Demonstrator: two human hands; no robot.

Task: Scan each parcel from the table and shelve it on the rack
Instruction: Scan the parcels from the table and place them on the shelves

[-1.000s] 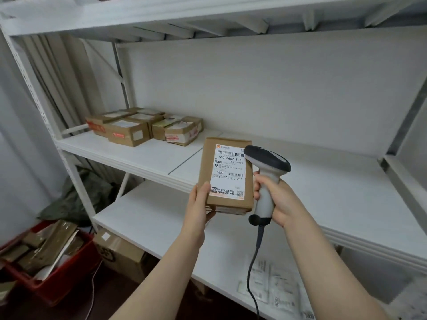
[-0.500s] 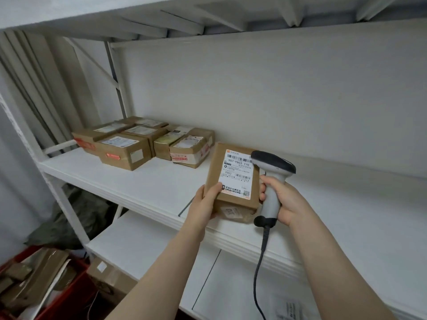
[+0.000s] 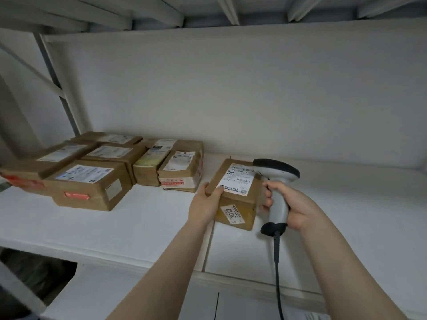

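A small brown cardboard parcel (image 3: 238, 195) with a white shipping label on top and a "3013" sticker on its front lies on the white rack shelf (image 3: 138, 222). My left hand (image 3: 204, 203) grips its near left corner, thumb on the label. My right hand (image 3: 293, 205) holds a white handheld scanner (image 3: 276, 181) with a black head, just right of the parcel; its fingertips touch the parcel's right side. The scanner's black cable (image 3: 277, 269) hangs down.
Several brown parcels (image 3: 92, 181) with labels sit grouped on the shelf's left, the nearest one (image 3: 182, 169) a short gap from the held parcel. The rack's back panel (image 3: 231, 88) and upper shelf underside (image 3: 208, 10) close in. A lower shelf (image 3: 115, 296) shows below.
The parcel went from upright in the air down and forward onto the shelf, lying flat beside the grouped parcels. Both hands and the view moved closer to the rack.
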